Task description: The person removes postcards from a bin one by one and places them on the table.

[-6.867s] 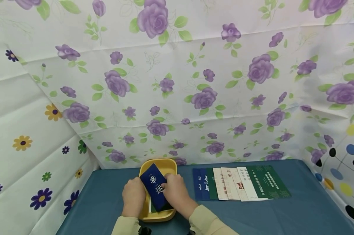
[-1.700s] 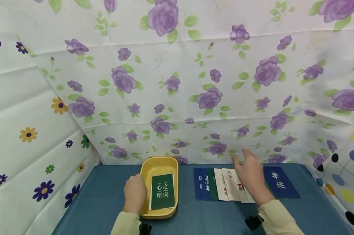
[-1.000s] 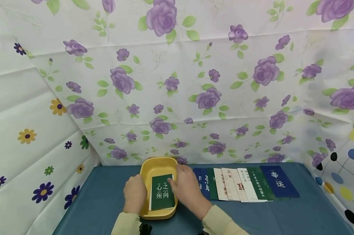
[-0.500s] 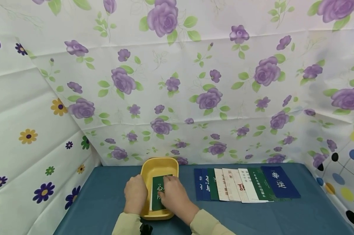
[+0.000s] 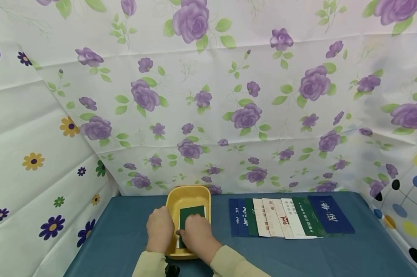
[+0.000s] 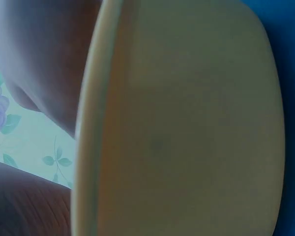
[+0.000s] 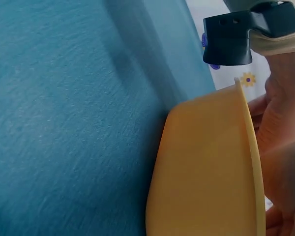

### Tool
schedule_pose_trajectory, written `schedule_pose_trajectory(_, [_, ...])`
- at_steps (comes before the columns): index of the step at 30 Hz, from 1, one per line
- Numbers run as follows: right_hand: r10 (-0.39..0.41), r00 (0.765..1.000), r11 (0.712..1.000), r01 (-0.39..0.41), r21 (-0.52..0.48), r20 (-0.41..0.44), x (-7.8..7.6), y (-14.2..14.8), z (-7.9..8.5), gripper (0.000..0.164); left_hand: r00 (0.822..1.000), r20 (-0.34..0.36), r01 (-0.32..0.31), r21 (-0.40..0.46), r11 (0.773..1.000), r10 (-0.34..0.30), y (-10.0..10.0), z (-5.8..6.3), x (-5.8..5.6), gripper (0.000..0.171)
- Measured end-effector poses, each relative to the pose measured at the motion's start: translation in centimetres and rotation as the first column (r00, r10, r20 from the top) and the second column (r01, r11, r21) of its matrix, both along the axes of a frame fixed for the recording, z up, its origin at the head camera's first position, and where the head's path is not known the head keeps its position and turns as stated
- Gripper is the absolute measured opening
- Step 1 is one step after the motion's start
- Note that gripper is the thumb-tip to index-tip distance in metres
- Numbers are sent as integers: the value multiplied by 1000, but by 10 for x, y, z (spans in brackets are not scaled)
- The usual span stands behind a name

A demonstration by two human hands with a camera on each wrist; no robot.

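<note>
My left hand grips the left rim of a yellow plastic tray. Inside it lies a dark green card with a pale card edge showing under it. My right hand is over the lower part of the green card, thumb toward its left edge and fingers bent down. Its fingertips are hidden in the head view, so I cannot see whether they pinch the card. The tray's outer wall fills much of the left wrist view and appears in the right wrist view.
Right of the tray, a row of overlapping cards lies on the blue cloth: blue, green, cream, white and green ones, with a blue card at the right end. A flowered sheet hangs behind the table.
The blue card, held over the tray in the oldest frame, lies at the row's right end. My right hand has come back left onto the green card; my left hand now grips the rim.
</note>
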State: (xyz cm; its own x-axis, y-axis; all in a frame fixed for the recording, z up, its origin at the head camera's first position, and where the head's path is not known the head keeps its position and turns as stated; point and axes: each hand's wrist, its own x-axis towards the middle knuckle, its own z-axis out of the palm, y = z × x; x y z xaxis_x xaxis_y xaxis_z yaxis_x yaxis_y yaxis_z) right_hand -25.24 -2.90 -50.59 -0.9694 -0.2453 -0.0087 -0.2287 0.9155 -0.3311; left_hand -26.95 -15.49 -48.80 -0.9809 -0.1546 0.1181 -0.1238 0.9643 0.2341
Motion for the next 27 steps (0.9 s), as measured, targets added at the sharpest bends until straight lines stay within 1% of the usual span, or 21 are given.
schedule_pose_trajectory(3, [-30,999,997,29,74,13,-2,-4,-1,55,1000,-9,-1,1,1000,1,0,1,-1,5])
schedule_pose_trajectory(6, [-51,999,986,47,160,17,-3,-6,-4,64,1000,-12,-2,0,1000,2,1,2,-1,6])
schedule_pose_trajectory(9, [-61,998,975,57,215,12,-3,-8,-5,74,1000,-14,1,1,1000,-1,1,3,0,6])
schedule_pose_trajectory(13, [-53,998,959,56,279,-18,-4,-8,-7,79,1000,-18,11,3,1000,-11,1,4,1,5])
schedule_pose_trajectory(16, [-38,997,947,59,315,-74,-4,-8,-9,78,1000,-18,13,0,1000,-13,1,4,1,6])
schedule_pose_trajectory(18, [-38,993,948,72,309,-114,-4,-7,-10,82,1000,-22,11,-4,1000,-11,1,5,1,6])
schedule_pose_trajectory(21, [-42,983,952,93,291,-178,-4,-7,-11,96,999,-34,10,-11,1000,-11,0,4,0,8])
schedule_pose_trajectory(24, [-59,978,957,113,267,-203,-3,-7,-12,108,999,-37,13,-15,1000,-13,0,3,1,8])
schedule_pose_trajectory(25, [-57,976,956,114,270,-210,-3,-7,-12,109,999,-36,12,-13,1000,-13,0,3,1,8])
schedule_pose_trajectory(27, [-49,975,954,110,278,-217,-4,-7,-13,105,999,-37,9,-8,1000,-9,0,2,2,9])
